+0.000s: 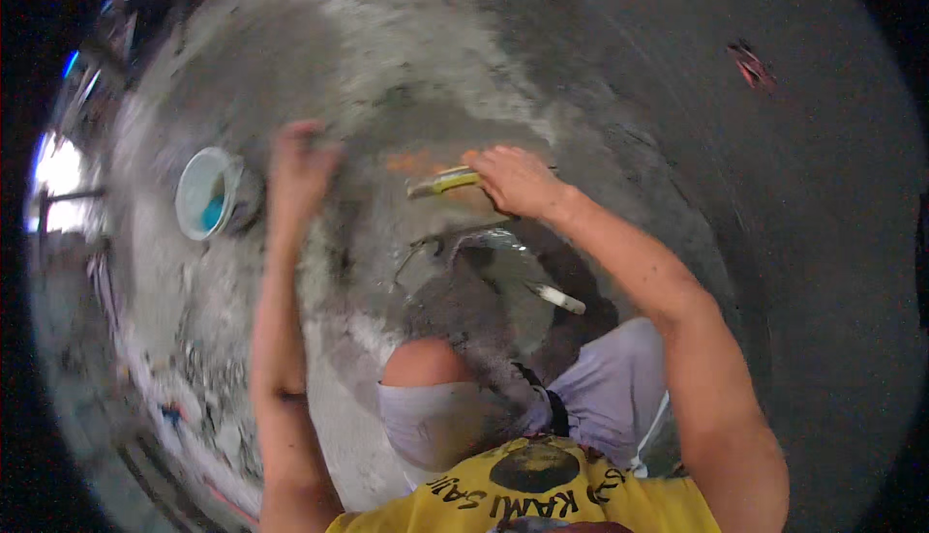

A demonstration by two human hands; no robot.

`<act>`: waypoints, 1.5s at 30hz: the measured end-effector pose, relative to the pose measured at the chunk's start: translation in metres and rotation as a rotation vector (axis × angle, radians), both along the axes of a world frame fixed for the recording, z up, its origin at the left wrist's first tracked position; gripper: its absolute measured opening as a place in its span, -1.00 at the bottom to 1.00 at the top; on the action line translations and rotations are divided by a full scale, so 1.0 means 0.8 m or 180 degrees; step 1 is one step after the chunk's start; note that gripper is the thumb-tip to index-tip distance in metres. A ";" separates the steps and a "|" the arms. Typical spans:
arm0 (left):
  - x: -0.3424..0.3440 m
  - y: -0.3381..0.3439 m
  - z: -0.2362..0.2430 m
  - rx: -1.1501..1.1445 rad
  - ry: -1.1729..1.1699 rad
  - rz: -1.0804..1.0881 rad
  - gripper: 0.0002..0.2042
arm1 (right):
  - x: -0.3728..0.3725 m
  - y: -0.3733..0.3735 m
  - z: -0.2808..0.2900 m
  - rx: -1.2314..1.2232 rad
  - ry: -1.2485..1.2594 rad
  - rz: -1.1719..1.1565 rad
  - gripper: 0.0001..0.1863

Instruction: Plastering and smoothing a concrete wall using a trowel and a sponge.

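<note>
Grey floor (pixel 406 40); right hand (pixel 518 181) clasping yellow tool (pixel 451 182) crosswise, free end leftward; left hand (pixel 304 167) blurred, grasp unclear

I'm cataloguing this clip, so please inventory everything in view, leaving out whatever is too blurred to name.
Yellow tool: 1, yellow, centre, under the right hand
Orange patch: 1, orange, on the ground beside the yellow tool
White-handled tool: 1, white handle, below the right hand
Bucket: 1, whitish, left, opening facing left
Blue item: 1, blue, inside the bucket
Red item: 1, reddish, upper right
Ground: 1, grey, throughout
Shirt: 1, yellow, bottom
Trousers: 1 pair, pale purple-grey, lower centre
Left hand: 1, bare, blurred, right of the bucket
Right hand: 1, bare, gripping the yellow tool
</note>
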State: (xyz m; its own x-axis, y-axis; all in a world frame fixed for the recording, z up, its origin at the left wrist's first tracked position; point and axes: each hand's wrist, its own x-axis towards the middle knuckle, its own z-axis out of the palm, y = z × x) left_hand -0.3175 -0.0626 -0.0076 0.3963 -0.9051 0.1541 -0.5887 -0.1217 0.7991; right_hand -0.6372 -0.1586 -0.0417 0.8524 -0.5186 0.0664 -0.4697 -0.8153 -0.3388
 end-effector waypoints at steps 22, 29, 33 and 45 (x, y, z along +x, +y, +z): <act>0.137 0.006 -0.185 0.0935 -0.1569 -0.0287 -0.51 | -0.583 0.185 0.134 -0.2090 0.0861 -0.4510 -0.52; -0.137 -0.059 -0.131 0.0442 -0.0917 -0.1349 -0.55 | -0.641 0.131 0.155 -0.3082 0.0786 -0.4058 -0.57; -0.277 -0.076 -0.113 0.0941 -0.1084 -0.1902 -0.61 | -0.650 0.088 0.114 -0.2866 0.0723 -0.3907 -0.54; -0.453 -0.095 -0.118 0.1436 -0.0032 -0.3085 -0.61 | -0.535 -0.098 -0.026 -0.2287 0.0468 -0.2025 -0.31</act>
